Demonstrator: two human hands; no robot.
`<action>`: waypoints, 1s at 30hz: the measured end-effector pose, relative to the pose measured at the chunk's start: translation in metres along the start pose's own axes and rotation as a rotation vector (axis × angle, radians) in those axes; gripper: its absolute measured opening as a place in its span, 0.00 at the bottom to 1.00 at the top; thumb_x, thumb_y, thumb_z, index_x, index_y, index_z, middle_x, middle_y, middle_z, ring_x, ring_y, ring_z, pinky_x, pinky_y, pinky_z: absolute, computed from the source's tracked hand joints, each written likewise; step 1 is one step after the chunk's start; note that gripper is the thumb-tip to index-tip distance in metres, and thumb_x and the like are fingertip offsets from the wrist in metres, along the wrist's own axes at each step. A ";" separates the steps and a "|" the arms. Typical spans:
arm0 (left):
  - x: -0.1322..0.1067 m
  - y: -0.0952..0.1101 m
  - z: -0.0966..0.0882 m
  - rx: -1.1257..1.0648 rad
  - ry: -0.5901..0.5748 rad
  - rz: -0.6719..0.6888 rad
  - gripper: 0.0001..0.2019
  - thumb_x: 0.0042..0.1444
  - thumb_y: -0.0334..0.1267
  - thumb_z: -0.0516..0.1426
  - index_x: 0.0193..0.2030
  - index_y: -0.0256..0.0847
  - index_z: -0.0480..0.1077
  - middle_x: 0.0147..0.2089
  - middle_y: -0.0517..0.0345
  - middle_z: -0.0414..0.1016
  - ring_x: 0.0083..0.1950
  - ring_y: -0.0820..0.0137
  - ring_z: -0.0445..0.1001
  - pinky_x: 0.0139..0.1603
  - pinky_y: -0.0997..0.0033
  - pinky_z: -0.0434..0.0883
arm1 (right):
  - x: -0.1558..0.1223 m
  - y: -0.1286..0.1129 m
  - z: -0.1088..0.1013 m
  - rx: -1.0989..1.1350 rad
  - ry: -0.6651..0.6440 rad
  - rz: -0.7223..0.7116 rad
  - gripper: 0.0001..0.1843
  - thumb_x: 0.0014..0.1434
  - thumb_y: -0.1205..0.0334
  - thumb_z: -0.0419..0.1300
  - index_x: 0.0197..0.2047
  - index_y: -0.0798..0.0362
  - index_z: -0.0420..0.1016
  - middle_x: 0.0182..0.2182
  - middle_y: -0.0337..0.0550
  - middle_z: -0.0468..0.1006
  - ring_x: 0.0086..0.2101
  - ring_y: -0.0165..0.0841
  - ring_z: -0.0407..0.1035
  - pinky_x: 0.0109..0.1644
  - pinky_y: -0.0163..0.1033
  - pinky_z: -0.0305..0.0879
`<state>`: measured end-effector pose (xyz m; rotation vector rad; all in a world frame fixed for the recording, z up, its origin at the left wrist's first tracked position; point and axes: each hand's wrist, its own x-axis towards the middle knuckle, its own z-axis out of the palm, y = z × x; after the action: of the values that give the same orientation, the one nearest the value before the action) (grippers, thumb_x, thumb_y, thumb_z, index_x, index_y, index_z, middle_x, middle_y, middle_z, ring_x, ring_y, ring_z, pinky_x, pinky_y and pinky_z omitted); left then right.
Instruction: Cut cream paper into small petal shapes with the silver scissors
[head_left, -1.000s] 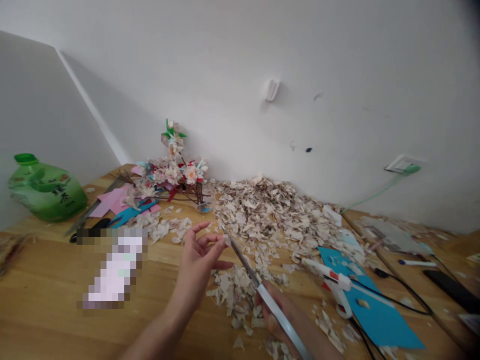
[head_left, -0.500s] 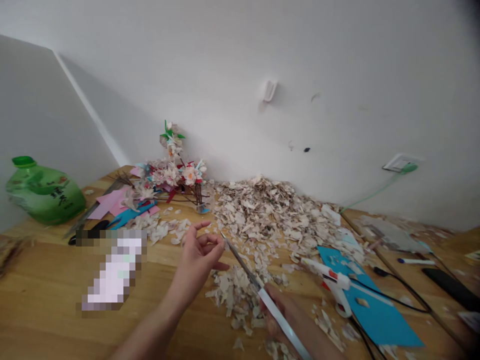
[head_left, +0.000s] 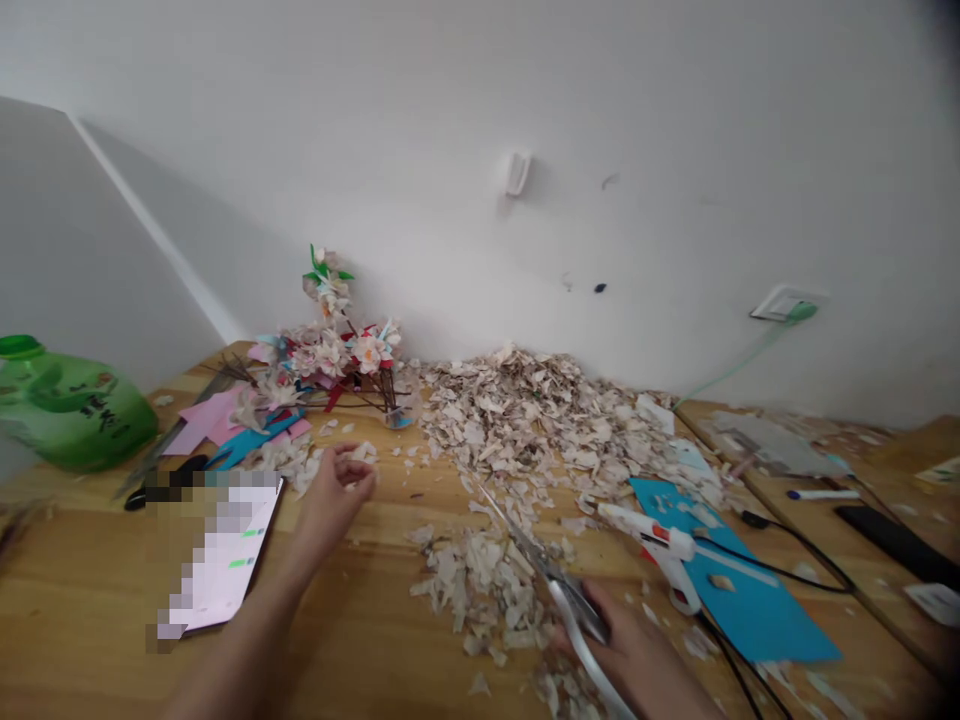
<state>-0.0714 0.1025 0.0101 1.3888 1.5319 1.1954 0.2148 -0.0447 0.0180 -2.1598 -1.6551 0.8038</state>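
My right hand point(head_left: 626, 640) is wrapped round the handles of a pair of scissors point(head_left: 536, 550). The blades point up and to the left, over a small heap of pale, petal-like scraps point(head_left: 480, 590). To the left, my left hand point(head_left: 337, 500) is raised with its fingers curled in towards the thumb. Whatever those fingers pinch, if anything, is hidden. It is nearest to a few whiter petals point(head_left: 300, 468) on the table. A much larger pile of dry scraps point(head_left: 517, 410) lies behind, against the wall.
At the back left stands a bunch of handmade flowers point(head_left: 337, 350), with pink paper point(head_left: 214, 415) beside it. A phone point(head_left: 225, 570) and green jug point(head_left: 82, 410) lie left. On the right, a glue gun point(head_left: 660, 545) and its cable rest by a blue sheet point(head_left: 772, 620).
My left hand has moved left, away from the scissors' tips and towards the white petals. The scissors have turned and shifted slightly right in my right hand. The view has shifted a little.
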 end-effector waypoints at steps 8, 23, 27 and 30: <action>0.010 -0.025 -0.029 0.438 0.194 0.291 0.22 0.43 0.36 0.53 0.48 0.37 0.59 0.53 0.42 0.62 0.61 0.51 0.53 0.59 0.47 0.52 | -0.001 0.018 -0.003 0.012 0.036 0.059 0.12 0.47 0.50 0.53 0.33 0.47 0.67 0.28 0.42 0.79 0.32 0.41 0.72 0.34 0.37 0.64; -0.081 -0.035 0.061 0.219 -0.305 0.225 0.24 0.39 0.28 0.55 0.48 0.39 0.65 0.58 0.43 0.61 0.63 0.53 0.53 0.61 0.48 0.50 | 0.001 0.031 -0.019 -0.311 -0.014 -0.003 0.17 0.53 0.57 0.46 0.41 0.54 0.69 0.38 0.53 0.78 0.39 0.46 0.72 0.41 0.45 0.65; -0.107 -0.018 0.089 0.022 -0.679 0.286 0.29 0.40 0.27 0.56 0.53 0.46 0.63 0.60 0.47 0.60 0.63 0.57 0.54 0.61 0.51 0.52 | 0.006 0.032 -0.020 -0.461 -0.025 -0.008 0.17 0.53 0.59 0.46 0.39 0.56 0.71 0.36 0.57 0.78 0.39 0.50 0.71 0.41 0.49 0.64; -0.100 -0.009 0.100 -0.136 -0.669 0.255 0.27 0.45 0.33 0.57 0.55 0.47 0.61 0.64 0.49 0.54 0.64 0.60 0.52 0.61 0.55 0.53 | 0.005 0.036 -0.023 -0.420 0.017 0.016 0.18 0.53 0.58 0.44 0.41 0.57 0.69 0.38 0.58 0.77 0.41 0.50 0.71 0.41 0.48 0.64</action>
<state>0.0345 0.0192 -0.0342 1.6985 0.8127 0.8256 0.2577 -0.0483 0.0148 -2.4416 -1.9393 0.4680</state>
